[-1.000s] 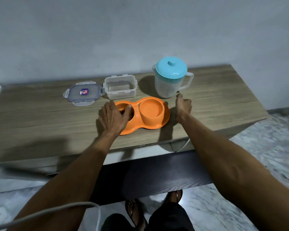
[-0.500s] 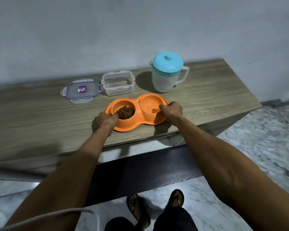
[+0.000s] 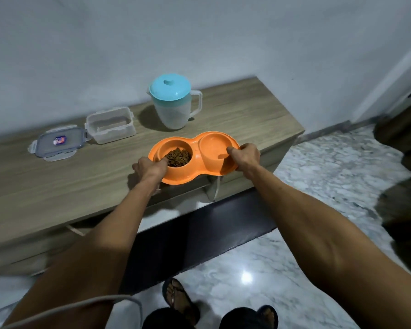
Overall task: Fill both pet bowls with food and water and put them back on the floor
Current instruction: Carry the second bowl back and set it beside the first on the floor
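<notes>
Both hands (image 3: 148, 168) (image 3: 247, 154) have shifted the double bowl (image 3: 196, 172) rightward, seemingly lifted.

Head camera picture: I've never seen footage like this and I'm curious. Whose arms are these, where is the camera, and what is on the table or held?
No machine here: the camera sits on a person's head, looking down, so both bare arms are the wearer's own. The left hand and right hand each grip one end of an orange double bowl at the front edge of the wooden table. One cup holds brown kibble; the other seems to hold water. Behind stand a blue-lidded pitcher, an open clear container and its lid. Below are the marble floor and the wearer's sandalled feet.
</notes>
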Demonstrator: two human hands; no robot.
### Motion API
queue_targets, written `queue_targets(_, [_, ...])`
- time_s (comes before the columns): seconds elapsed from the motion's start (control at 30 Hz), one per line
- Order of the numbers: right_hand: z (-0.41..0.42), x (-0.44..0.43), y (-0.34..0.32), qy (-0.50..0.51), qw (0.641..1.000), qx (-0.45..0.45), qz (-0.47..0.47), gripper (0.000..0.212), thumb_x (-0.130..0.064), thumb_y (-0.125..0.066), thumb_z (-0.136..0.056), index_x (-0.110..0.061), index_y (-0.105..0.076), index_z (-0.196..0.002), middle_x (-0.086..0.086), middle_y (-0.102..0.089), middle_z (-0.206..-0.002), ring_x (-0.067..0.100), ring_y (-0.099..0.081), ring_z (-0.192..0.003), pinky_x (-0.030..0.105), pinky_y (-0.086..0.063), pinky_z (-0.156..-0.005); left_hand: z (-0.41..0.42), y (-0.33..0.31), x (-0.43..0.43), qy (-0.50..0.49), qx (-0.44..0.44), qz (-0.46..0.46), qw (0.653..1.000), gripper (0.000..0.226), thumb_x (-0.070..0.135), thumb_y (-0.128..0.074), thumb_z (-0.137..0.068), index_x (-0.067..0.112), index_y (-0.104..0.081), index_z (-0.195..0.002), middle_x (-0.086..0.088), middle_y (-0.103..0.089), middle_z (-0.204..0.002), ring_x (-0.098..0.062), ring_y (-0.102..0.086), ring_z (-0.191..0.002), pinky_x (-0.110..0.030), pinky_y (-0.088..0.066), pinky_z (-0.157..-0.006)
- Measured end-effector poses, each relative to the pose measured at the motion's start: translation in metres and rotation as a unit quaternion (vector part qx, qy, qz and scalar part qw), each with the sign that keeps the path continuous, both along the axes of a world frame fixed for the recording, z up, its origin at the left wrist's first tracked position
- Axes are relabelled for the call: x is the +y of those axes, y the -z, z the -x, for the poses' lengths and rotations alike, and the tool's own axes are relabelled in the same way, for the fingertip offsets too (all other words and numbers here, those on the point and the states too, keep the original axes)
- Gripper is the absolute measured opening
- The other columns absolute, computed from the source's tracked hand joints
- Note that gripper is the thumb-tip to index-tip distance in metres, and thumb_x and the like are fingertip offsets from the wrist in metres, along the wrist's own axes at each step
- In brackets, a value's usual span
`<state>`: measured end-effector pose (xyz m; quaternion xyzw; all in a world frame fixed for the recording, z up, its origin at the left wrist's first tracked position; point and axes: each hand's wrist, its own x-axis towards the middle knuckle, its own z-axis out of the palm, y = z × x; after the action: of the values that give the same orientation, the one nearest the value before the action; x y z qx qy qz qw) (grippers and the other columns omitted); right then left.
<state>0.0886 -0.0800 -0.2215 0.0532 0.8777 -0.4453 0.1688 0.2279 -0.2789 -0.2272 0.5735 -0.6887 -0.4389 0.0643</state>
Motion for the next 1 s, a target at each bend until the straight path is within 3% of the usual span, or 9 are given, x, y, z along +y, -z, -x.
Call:
queue_targets(0.27, [0.053, 0.174, -0.029, 0.069, 0.997, 0.02, 0.02, 0.047, -0.042, -0.07, -0.068, -0.006, -0.069, -0.096, 0.014, -0.07, -0.101, 0.034, -0.067, -0.09, 0.049, -0.061, -0.076, 0.079, -0.023, 0.155, 0.058, 0.025, 0.024, 0.998, 0.053, 0.044, -0.071, -0.076, 0.005, -0.065, -0.11, -0.02, -0.06, -0.122, -0.039, -0.063, -0.104, -0.048, -0.055, -0.091])
queue_targets(0.37, [0.069, 0.245, -0.04, 0.089, 0.996, 0.024, 0.019, 0.036, -0.036, -0.07, -0.074, -0.005, -0.065, -0.09, 0.013, -0.066, -0.094, 0.032, -0.066, -0.084, 0.047, -0.062, -0.071, 0.11, -0.028, 0.219, 0.094, 0.035, 0.022, 0.995, 0.054, 0.041, -0.071, -0.08, 0.002, -0.063, -0.116, -0.021, -0.059, -0.126, -0.038, -0.063, -0.106, -0.039, -0.054, -0.089])
queue_targets(0.53, [0.103, 0.35, -0.052, 0.131, 0.991, 0.03, 0.017, 0.033, -0.033, -0.071, -0.078, -0.003, -0.066, -0.09, 0.013, -0.066, -0.093, 0.029, -0.063, -0.072, 0.049, -0.062, -0.071, 0.165, -0.032, 0.317, 0.141, 0.062, 0.005, 0.988, 0.054, 0.038, -0.071, -0.082, 0.0, -0.062, -0.119, -0.019, -0.057, -0.128, -0.035, -0.06, -0.11, -0.039, -0.052, -0.091])
queue_targets(0.77, [0.166, 0.457, -0.051, 0.2, 0.979, 0.04, 0.02, 0.026, -0.029, -0.07, -0.079, -0.006, -0.06, -0.085, 0.013, -0.063, -0.093, 0.032, -0.062, -0.08, 0.052, -0.061, -0.075, 0.262, -0.031, 0.417, 0.215, 0.08, 0.001, 0.973, 0.047, 0.035, -0.07, -0.082, 0.0, -0.063, -0.111, -0.019, -0.059, -0.125, -0.035, -0.062, -0.105, -0.037, -0.054, -0.085])
queue_targets(0.9, [0.219, 0.5, -0.042, 0.222, 0.974, 0.034, 0.018, 0.024, -0.026, -0.069, -0.081, -0.008, -0.057, -0.089, 0.012, -0.059, -0.094, 0.032, -0.06, -0.083, 0.051, -0.061, -0.075, 0.326, -0.014, 0.461, 0.239, 0.072, -0.01, 0.968, 0.038, 0.035, -0.069, -0.084, 0.001, -0.06, -0.1, -0.021, -0.056, -0.124, -0.038, -0.062, -0.101, -0.033, -0.049, -0.068])
queue_targets(1.0, [0.268, 0.526, -0.033, 0.239, 0.97, 0.028, 0.021, 0.028, -0.026, -0.07, -0.081, -0.007, -0.061, -0.099, 0.011, -0.057, -0.097, 0.033, -0.061, -0.088, 0.051, -0.061, -0.076, 0.381, 0.0, 0.485, 0.24, 0.076, -0.028, 0.967, 0.044, 0.038, -0.07, -0.08, -0.001, -0.061, -0.098, -0.023, -0.057, -0.119, -0.042, -0.063, -0.095, -0.045, -0.058, -0.077])
